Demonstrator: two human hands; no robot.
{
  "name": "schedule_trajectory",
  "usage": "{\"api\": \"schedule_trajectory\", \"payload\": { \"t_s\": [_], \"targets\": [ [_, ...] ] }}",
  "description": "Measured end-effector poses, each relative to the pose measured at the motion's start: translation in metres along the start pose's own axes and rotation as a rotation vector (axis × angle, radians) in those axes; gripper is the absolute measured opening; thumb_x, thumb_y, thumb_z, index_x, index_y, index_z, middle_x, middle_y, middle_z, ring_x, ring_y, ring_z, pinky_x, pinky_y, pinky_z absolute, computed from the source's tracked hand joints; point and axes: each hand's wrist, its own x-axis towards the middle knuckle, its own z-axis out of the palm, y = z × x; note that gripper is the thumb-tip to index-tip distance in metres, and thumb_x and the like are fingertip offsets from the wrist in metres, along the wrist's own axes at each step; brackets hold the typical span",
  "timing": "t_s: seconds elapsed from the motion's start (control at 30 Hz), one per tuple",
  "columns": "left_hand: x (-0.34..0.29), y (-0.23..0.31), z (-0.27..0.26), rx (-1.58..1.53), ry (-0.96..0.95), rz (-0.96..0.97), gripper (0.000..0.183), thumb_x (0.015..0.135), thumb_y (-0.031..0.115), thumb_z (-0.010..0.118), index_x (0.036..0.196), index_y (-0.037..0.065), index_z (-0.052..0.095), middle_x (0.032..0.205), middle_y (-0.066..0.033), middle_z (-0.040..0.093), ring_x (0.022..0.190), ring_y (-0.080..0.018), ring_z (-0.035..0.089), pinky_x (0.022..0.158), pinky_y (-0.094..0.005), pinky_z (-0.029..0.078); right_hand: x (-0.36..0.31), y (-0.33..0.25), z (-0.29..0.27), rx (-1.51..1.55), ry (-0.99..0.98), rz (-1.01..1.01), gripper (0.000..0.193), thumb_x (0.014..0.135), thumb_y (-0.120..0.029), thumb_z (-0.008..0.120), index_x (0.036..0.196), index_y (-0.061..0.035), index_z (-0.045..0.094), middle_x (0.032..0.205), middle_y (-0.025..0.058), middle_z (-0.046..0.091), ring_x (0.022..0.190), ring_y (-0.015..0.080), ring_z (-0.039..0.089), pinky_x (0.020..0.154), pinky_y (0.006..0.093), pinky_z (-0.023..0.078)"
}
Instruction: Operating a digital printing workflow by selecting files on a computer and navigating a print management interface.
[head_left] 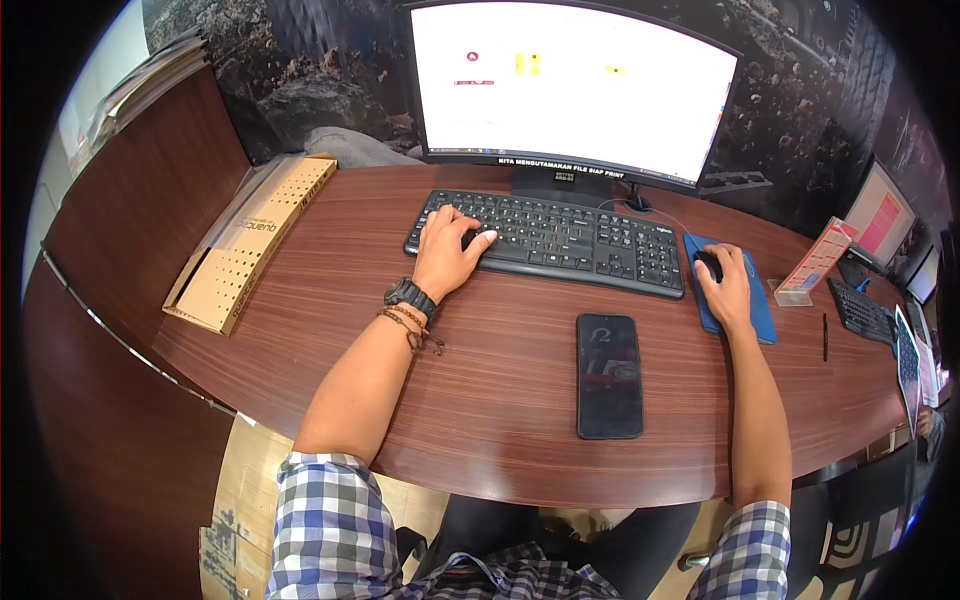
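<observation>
My left hand [447,252] rests on the left part of a black keyboard [575,240], fingers stretched over the keys and thumb apart. A black watch [408,297] and a beaded bracelet [404,320] circle that wrist. On the right, my right hand [728,290] lies over a dark computer mouse [708,265], which it partly covers. Beneath the mouse is a blue mouse pad [764,318]. Behind the keyboard stands a curved monitor [570,85], lit with a mostly white page. A black smartphone [609,380] lies screen up between my forearms.
A long cardboard box [250,245] lies at the desk's left, by a wooden partition [140,170]. To the right are an upright red card holder [815,260], a dark pen [825,338], another keyboard [860,310] and another monitor [882,215]. The desk's curved front edge [560,497] is close to my lap.
</observation>
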Motion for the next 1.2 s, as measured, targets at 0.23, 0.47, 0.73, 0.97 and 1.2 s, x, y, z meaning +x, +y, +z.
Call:
{"api": "schedule_trajectory", "payload": {
  "t_s": [0.23,0.47,0.73,0.97,1.2],
  "targets": [
    [0.001,-0.002,0.000,0.006,-0.013,-0.009,0.033,0.090,0.031,0.075,0.100,0.000,0.074,0.094,-0.0099,0.058,0.095,-0.0287,0.053,0.088,-0.0397,0.044,0.001,0.009,0.003,0.025,-0.039,0.011,0.031,0.086,-0.022,0.070,0.114,-0.0061,0.068,0.120,0.0134,0.061,0.112,0.0344,0.061,0.096,0.0410,0.048],
    [0.000,-0.004,0.001,0.012,-0.006,0.004,0.032,0.090,0.031,0.076,0.099,0.001,0.074,0.094,-0.0095,0.058,0.095,-0.0281,0.054,0.088,-0.0397,0.045,0.000,0.005,0.000,0.068,-0.084,-0.023,0.031,0.085,-0.014,0.070,0.114,-0.0025,0.066,0.116,0.0150,0.062,0.111,0.0338,0.061,0.098,0.0394,0.047],
    [0.000,-0.002,0.001,0.021,-0.009,0.001,0.033,0.091,0.032,0.075,0.100,0.001,0.074,0.095,-0.0095,0.059,0.095,-0.0280,0.055,0.088,-0.0394,0.045,0.000,0.011,0.000,0.075,-0.098,-0.029,0.037,0.084,-0.021,0.071,0.118,-0.0056,0.067,0.120,0.0157,0.061,0.115,0.0357,0.060,0.099,0.0421,0.047],
    [0.000,-0.003,-0.001,0.008,-0.018,-0.019,0.033,0.091,0.032,0.075,0.101,0.001,0.074,0.095,-0.0093,0.058,0.096,-0.0280,0.054,0.088,-0.0397,0.045,0.000,0.004,0.003,0.021,-0.073,0.037,0.042,0.085,-0.026,0.070,0.122,-0.0075,0.066,0.123,0.0153,0.060,0.115,0.0355,0.060,0.098,0.0429,0.048],
    [0.000,-0.001,0.001,0.023,-0.022,-0.014,0.033,0.091,0.032,0.074,0.101,0.001,0.074,0.096,-0.0097,0.059,0.096,-0.0283,0.054,0.088,-0.0400,0.045,-0.002,0.014,0.003,0.059,-0.077,-0.013,0.041,0.084,-0.022,0.069,0.122,-0.0066,0.066,0.123,0.0152,0.060,0.115,0.0357,0.060,0.098,0.0429,0.048]
  ]
}}
